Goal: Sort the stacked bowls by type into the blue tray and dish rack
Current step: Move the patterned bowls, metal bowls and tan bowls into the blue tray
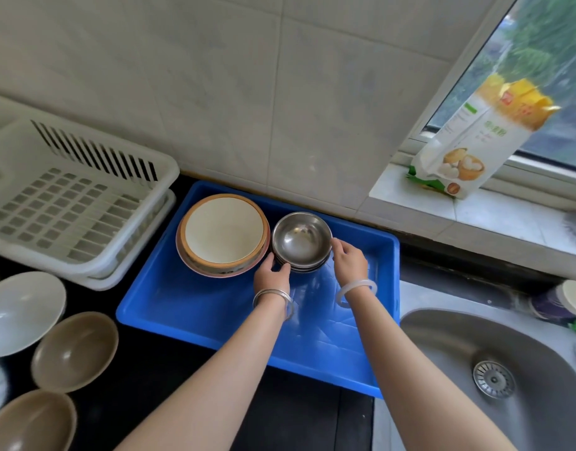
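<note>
The dish rack (pixel 68 203), white slatted plastic, sits at the bench's left. In the blue tray's (pixel 195 307) far left corner are the wide ceramic bowls (pixel 224 232) (heavy, chip-prone). Just beside them, your left hand (pixel 272 276) and right hand (pixel 348 260) grip opposite sides of the nested steel bowls (pixel 301 239). These look light, rigid and slick, so hold under the lowest rim.
</note>
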The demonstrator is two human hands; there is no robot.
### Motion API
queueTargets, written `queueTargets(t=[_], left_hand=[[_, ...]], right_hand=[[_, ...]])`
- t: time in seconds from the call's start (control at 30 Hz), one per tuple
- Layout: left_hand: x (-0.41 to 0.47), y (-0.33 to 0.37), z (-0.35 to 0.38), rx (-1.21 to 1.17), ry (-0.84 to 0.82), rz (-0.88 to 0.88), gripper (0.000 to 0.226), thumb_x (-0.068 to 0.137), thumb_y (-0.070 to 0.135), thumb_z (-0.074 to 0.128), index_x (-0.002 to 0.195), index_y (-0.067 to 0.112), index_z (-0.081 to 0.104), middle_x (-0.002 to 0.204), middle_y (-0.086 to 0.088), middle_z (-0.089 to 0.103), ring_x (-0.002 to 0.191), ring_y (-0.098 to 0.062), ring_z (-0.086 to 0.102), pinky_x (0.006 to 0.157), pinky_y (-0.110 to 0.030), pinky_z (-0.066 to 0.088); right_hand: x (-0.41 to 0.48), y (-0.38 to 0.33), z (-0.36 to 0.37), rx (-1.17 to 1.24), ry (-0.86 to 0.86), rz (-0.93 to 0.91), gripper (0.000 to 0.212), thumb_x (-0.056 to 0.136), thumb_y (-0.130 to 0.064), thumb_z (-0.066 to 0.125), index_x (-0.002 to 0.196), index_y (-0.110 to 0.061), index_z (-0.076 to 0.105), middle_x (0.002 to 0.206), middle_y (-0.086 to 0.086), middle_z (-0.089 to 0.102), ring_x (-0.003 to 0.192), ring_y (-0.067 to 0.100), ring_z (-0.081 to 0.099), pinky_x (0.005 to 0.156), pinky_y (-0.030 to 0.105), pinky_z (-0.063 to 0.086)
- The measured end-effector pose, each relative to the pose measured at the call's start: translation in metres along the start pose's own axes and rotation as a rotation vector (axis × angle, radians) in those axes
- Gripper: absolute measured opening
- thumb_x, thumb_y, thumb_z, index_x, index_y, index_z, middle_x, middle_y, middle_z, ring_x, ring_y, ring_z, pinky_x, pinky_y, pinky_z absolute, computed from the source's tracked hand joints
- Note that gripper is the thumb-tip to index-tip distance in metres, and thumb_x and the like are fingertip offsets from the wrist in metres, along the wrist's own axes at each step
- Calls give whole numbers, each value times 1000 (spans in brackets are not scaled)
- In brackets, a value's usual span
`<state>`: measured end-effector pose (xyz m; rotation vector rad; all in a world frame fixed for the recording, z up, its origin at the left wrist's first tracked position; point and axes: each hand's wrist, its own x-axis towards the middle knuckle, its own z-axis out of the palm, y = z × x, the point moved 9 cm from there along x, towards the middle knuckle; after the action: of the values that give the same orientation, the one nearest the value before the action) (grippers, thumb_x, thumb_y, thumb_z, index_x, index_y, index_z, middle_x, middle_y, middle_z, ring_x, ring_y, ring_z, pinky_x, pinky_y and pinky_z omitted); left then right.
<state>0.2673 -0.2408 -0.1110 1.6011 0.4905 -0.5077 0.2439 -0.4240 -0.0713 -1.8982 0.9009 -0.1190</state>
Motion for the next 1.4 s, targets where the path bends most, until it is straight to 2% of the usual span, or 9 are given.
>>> queueTargets(t=[0.27,0.37,0.57,0.73,0.87,0.97,1.07,1.2,1.4], left_hand=[[-45,4,-67,85,-55,109,38,89,12,53,127,9,53,129,-8,59,117,-22,56,103,-41,43],[-67,-2,-119,165,43,161,31,89,14,55,120,12,59,121,-6,64,106,-21,61,99,-37,46],[-112,-37,-226,185,281,186,27,87,9,55,113,16,62,117,1,65,90,-9,59,83,-21,40],[-140,-81,-308,201,543,146,30,84,4,57,112,13,62,116,-6,63,95,-18,57,85,-29,44],[-156,-103,-358,297,760,88,39,76,-2,65,112,11,64,112,-15,62,109,-34,52,92,-43,37],[-164,-122,-380,243,861,-1,49,72,-5,67,116,16,61,123,-16,52,117,-33,43,92,-38,29],[-160,-132,-391,118,845,25,58,71,-13,63,122,13,55,124,-21,49,112,-35,48,97,-42,40],[-154,-150,-398,-124,795,-39,60,78,-9,59,130,19,46,126,-13,56,82,-21,59,79,-30,45],[-146,-167,-399,-285,737,-70,42,82,-4,56,120,15,54,120,-11,63,99,-28,64,94,-41,49]], right_hand=[[-72,-13,2,16,-94,-61,25,95,-25,45,90,-13,66,93,6,68,82,20,65,77,40,50],[-118,-18,34,31,-232,-81,22,95,-24,45,87,-21,65,83,-7,66,74,13,64,71,31,47],[-205,-14,144,-69,-562,-93,20,92,-26,48,86,-23,66,77,-10,67,62,4,61,64,20,47],[-245,-10,223,-218,-710,-97,26,95,-33,44,112,-25,62,95,-5,66,77,6,62,70,23,51],[-250,-18,267,-328,-712,-80,44,94,-35,49,135,-22,46,119,3,62,101,19,63,91,40,53],[-249,-24,290,-322,-703,-12,47,93,-30,51,137,-17,43,114,8,63,89,20,66,85,39,56],[-245,-28,300,-355,-689,23,32,92,-19,52,124,-13,52,98,8,65,83,22,69,85,41,56],[-246,-27,294,-256,-632,84,17,92,-11,48,105,-11,59,74,2,65,66,13,69,75,31,57],[-260,-51,261,-209,-545,-94,17,88,-10,47,85,-10,63,76,5,70,56,9,69,58,20,51]])
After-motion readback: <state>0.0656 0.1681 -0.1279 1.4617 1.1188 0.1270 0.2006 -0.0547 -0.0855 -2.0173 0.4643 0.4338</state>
